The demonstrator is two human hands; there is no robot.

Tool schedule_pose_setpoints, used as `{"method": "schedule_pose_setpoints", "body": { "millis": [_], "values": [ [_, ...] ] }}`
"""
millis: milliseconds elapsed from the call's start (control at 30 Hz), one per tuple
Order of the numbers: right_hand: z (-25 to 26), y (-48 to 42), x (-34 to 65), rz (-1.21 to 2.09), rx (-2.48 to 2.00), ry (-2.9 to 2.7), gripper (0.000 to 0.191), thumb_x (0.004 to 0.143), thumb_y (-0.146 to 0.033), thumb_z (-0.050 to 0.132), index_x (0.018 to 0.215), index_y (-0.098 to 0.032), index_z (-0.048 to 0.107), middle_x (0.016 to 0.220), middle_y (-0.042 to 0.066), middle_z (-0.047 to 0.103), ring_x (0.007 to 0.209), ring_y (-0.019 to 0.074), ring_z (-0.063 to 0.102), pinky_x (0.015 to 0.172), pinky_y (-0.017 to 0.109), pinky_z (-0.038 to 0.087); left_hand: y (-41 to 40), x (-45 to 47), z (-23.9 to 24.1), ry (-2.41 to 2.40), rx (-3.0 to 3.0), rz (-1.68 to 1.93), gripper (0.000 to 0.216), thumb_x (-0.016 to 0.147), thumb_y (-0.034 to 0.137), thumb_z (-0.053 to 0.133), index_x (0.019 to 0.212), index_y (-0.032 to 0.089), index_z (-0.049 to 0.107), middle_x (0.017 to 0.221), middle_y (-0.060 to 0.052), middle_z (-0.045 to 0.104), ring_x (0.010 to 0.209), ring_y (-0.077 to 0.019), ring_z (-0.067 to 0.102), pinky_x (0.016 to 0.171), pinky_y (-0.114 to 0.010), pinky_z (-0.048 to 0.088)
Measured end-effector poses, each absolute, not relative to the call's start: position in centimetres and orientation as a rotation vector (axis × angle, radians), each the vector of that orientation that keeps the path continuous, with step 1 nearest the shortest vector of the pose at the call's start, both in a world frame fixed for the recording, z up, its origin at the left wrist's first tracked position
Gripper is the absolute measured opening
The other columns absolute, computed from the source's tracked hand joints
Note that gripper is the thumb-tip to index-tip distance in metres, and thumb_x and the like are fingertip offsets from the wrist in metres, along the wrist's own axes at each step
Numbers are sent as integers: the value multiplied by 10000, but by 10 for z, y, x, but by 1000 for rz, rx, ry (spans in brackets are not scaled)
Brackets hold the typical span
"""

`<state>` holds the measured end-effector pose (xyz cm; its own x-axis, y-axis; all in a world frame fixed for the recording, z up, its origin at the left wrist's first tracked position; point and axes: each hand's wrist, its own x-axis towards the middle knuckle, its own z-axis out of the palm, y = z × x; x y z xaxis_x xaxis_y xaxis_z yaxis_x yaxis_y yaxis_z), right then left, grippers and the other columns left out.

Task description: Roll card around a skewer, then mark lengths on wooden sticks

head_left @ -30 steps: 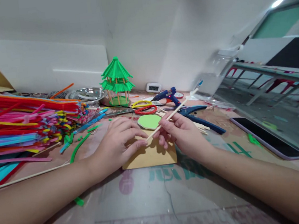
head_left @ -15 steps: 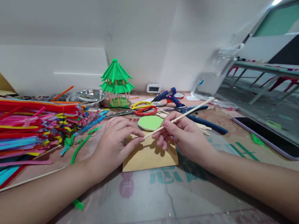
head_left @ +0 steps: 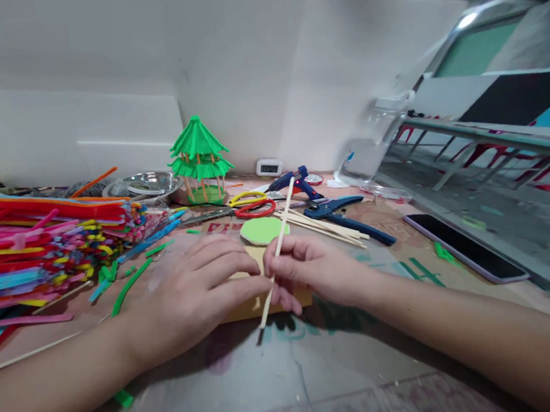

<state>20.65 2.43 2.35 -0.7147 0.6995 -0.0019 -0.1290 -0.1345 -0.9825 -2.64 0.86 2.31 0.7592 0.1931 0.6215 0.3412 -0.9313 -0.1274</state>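
Note:
My right hand is closed around a thin wooden skewer that stands nearly upright, its lower tip near the table in front of a tan cardboard piece. My left hand lies on that cardboard with fingers stretched toward the skewer, fingertips close to my right hand. A light green foam disc lies just behind both hands. More skewers lie in a loose bundle to the right of the disc.
A big pile of coloured pipe cleaners fills the left. Behind stand a green paper pagoda, a metal bowl, scissors, a blue glue gun, blue pliers and a small clock. A phone lies right.
My right hand has swung the skewer from lying slanted to the right to standing almost upright, and slid it down so its tip reaches the table. Both hands drew closer together.

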Motion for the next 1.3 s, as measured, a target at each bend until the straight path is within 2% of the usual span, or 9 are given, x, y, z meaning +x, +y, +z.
{"method": "schedule_pose_setpoints", "body": {
  "millis": [367, 500, 567, 667, 767, 967, 1067, 1167, 1300],
  "values": [
    [21, 20, 200, 2174, -447, -1667, 433, 889, -571, 697, 978, -172, 553, 618, -36, 660, 457, 86, 612, 436, 166, 485, -3, -30, 34, -95, -2602, -773, 339, 1029, 139, 393, 1250, 164, 649, 1343, -64, 689, 1472, -228, 415, 1253, -422, 315],
    [60, 27, 222, 1755, -777, -1830, 352, 910, -490, 701, 1018, -173, 593, 675, -23, 686, 543, 93, 646, 501, 190, 532, -1, -32, 35, -246, -2580, -827, 308, 1022, 120, 371, 1223, 176, 598, 1185, -78, 736, 1304, -217, 573, 1176, -451, 415],
    [81, 39, 242, 1464, -870, -1893, 311, 899, -435, 724, 1016, -165, 621, 698, -4, 705, 569, 103, 654, 533, 210, 548, 8, -33, 32, -467, -2551, -865, 275, 1003, 104, 393, 1192, 183, 577, 1017, -67, 728, 1008, -207, 667, 938, -394, 547],
    [96, 63, 275, 1150, -1032, -1901, 320, 867, -449, 749, 964, -163, 644, 700, 18, 719, 562, 110, 644, 550, 227, 543, 24, -31, 22, -851, -2533, -771, 202, 1012, 184, 402, 1033, 180, 603, 795, -41, 658, 716, -201, 621, 608, -310, 470],
    [88, 83, 297, 1001, -1170, -1902, 354, 831, -494, 760, 931, -172, 649, 707, 27, 713, 570, 123, 629, 568, 254, 538, 31, -27, 8, -1061, -2646, -567, 265, 1030, 298, 404, 899, 210, 617, 741, -22, 661, 661, -196, 621, 573, -297, 404],
    [65, 85, 280, 503, -1292, -2328, 301, 946, -478, 583, 910, -186, 649, 881, 64, 732, 781, 195, 684, 697, 311, 527, 24, -14, -8, -1297, -2784, -372, 326, 1063, 344, 322, 994, 215, 614, 787, -33, 728, 702, -211, 694, 571, -293, 399],
    [64, 95, 251, 161, -1269, -2534, 236, 962, -327, 554, 1107, -189, 679, 1091, 104, 755, 986, 244, 705, 825, 339, 523, 24, -13, -9, -1325, -2772, -371, 344, 1072, 351, 287, 1031, 212, 599, 838, -48, 746, 747, -229, 716, 596, -307, 424],
    [62, 125, 223, -30, -1232, -2767, 434, 959, -190, 505, 1382, -219, 601, 1366, 118, 672, 1210, 276, 649, 957, 345, 492, 24, -15, -10, -1307, -2763, -366, 329, 1070, 353, 292, 1036, 214, 589, 856, -53, 748, 768, -241, 722, 603, -314, 433],
    [58, 175, 196, -118, -1219, -2957, 599, 879, -116, 606, 1461, -250, 567, 1360, 130, 679, 1156, 292, 684, 896, 302, 497, 24, -16, -12, -1262, -2753, -358, 306, 1067, 332, 307, 996, 221, 584, 810, -35, 741, 715, -223, 718, 572, -303, 428]
  ]
}}
